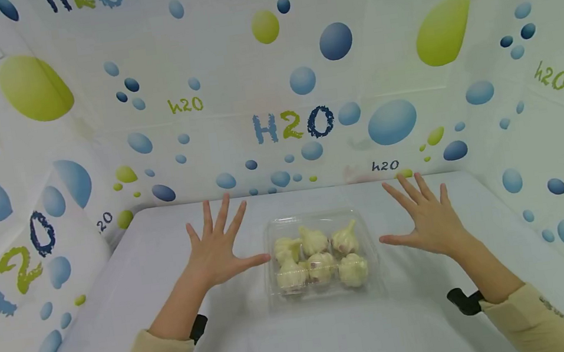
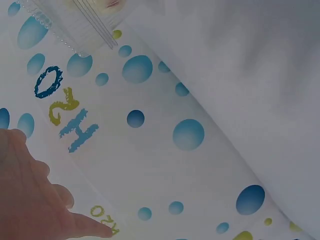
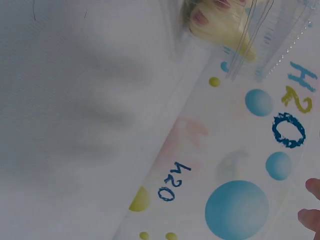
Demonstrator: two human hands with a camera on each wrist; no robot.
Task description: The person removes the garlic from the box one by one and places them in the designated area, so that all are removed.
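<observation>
The clear plastic clamshell container stands between the thumbs, its walls so transparent that parts of its outline are hard to make out. Glare and the ridged front side blur the lower garlic bulbs; six show inside, cream-white, rounded and tapering to stubby necks. The left hand and right hand have fingers straight and spread wide, holding nothing. The left thumb tip ends at the container's side, though whether it touches cannot be told; the right thumb tip is just beside, apart. Each wrist view crops the container at the top, well apart from the fingers; the right one catches only two fingertips. Behind the fingers, a smooth white sheet printed with blue and lime ovals meets the matte white surface.
</observation>
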